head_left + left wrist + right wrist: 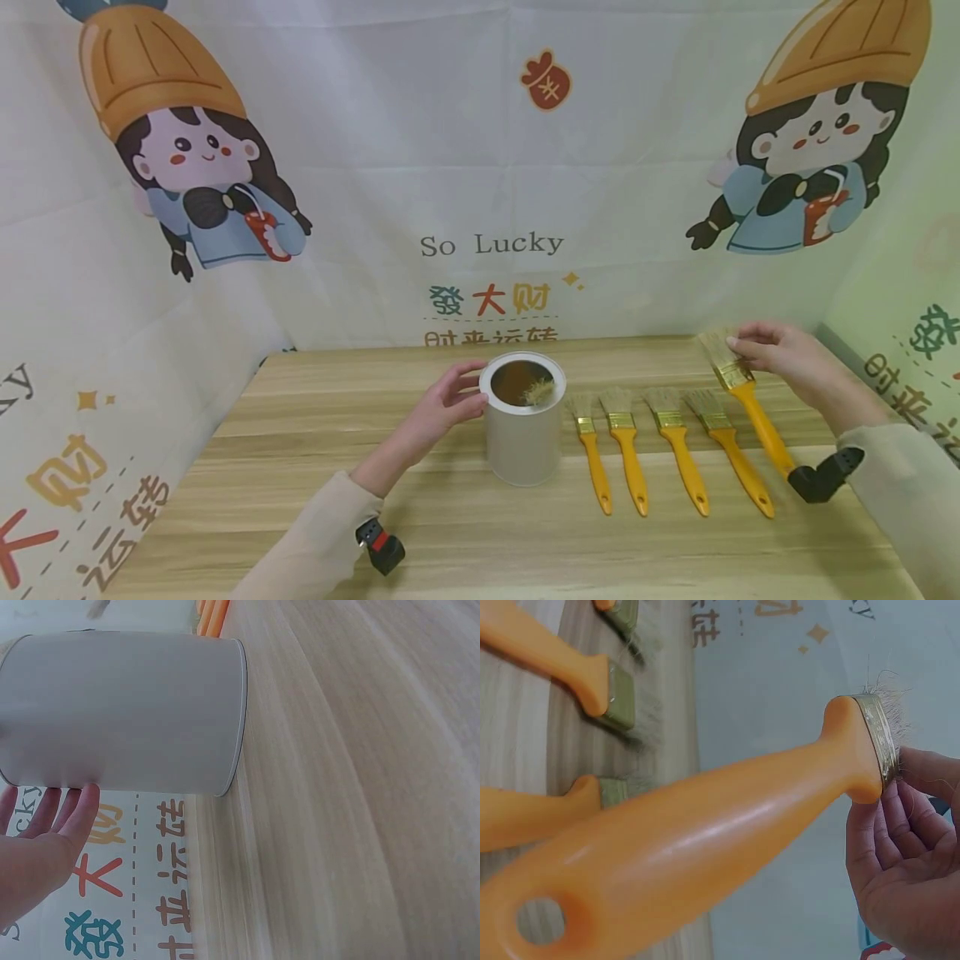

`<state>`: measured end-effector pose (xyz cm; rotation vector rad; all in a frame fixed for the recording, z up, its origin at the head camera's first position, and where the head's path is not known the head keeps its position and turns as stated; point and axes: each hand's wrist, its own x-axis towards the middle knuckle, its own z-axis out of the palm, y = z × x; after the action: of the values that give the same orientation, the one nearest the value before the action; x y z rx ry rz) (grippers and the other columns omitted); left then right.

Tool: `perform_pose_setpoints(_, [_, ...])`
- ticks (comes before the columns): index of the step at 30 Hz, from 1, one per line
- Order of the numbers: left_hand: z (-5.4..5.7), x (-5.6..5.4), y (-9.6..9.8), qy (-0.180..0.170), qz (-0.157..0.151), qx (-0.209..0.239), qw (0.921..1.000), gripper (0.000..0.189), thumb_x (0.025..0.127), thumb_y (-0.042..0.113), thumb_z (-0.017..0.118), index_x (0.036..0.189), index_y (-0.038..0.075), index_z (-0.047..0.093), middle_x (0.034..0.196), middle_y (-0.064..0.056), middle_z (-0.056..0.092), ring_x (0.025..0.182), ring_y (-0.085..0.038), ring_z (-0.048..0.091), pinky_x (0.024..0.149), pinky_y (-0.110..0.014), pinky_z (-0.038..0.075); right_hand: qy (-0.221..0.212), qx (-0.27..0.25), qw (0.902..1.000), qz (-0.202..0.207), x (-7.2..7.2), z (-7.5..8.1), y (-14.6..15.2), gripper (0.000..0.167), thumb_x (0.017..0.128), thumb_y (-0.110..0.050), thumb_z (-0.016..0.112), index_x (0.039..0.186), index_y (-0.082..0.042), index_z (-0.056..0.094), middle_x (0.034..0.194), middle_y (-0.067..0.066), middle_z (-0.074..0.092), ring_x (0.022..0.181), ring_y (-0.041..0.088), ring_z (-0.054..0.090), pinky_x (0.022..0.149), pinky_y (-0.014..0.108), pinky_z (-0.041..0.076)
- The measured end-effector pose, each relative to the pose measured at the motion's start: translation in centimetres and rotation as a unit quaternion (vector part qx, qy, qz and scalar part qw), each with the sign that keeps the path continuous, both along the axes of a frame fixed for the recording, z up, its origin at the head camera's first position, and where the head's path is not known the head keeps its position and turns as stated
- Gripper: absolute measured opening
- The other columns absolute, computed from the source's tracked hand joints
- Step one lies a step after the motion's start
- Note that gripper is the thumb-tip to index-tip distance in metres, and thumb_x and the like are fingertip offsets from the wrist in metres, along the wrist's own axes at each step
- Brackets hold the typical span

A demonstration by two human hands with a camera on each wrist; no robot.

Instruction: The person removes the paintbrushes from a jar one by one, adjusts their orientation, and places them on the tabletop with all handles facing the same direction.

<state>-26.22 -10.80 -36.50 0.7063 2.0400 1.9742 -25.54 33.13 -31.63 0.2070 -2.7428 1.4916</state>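
Observation:
A pale grey can (pixel 523 454) stands upright on the table, its top uncovered. Bristles of a brush (pixel 538 392) show inside its mouth; the rest of that brush is hidden. My left hand (pixel 435 412) touches the can's left side near the rim, and in the left wrist view the fingertips meet the can wall (pixel 127 712). With my right hand (pixel 806 367) I pinch a wide paintbrush (pixel 705 825) near its metal band and bristles. That brush is raised and tilted, bristles up and away, yellow-orange handle toward me.
Between the can and my right hand several yellow-handled paintbrushes (pixel 677 450) lie in a row, bristles away from me. The wooden table (pixel 300 467) ends at a printed cloth backdrop (pixel 397 167), which also hangs at both sides.

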Motion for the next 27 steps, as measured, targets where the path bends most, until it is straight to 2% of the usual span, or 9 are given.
perform_pose_setpoints(11, [0.0,0.1,0.0,-0.003,0.002,-0.006,1.0,0.051,0.086,0.014,0.059,0.131,0.008,0.036,0.129,-0.019,0.037,0.116,-0.031,0.04,0.089,-0.044,0.039,-0.01,-0.028,0.9996,-0.003,-0.1,-2.2,1.6,0.034,0.092,-0.021,0.047,0.103,0.012,0.044,0.083,0.001,0.053,0.071,0.007,0.052,0.067,0.018,0.046])
perform_pose_setpoints(20, [-0.1,0.1,0.0,-0.003,0.006,-0.006,1.0,0.052,0.085,0.015,0.06,0.13,0.007,0.036,0.129,-0.019,0.038,0.115,-0.031,0.041,0.087,-0.042,0.041,-0.023,-0.001,0.9996,-0.018,-0.2,-3.9,2.5,0.038,0.093,-0.02,0.045,0.105,0.015,0.041,0.085,0.003,0.051,0.073,0.006,0.05,0.067,0.019,0.047])
perform_pose_setpoints(27, [0.0,0.0,0.0,-0.002,0.005,-0.004,1.0,0.052,0.085,0.015,0.06,0.13,0.007,0.036,0.129,-0.02,0.038,0.115,-0.031,0.041,0.088,-0.042,0.04,-0.024,-0.03,0.999,-0.024,-1.8,-6.7,4.7,0.044,0.09,-0.026,0.051,0.106,0.014,0.043,0.089,0.006,0.052,0.074,0.005,0.051,0.066,0.02,0.047])
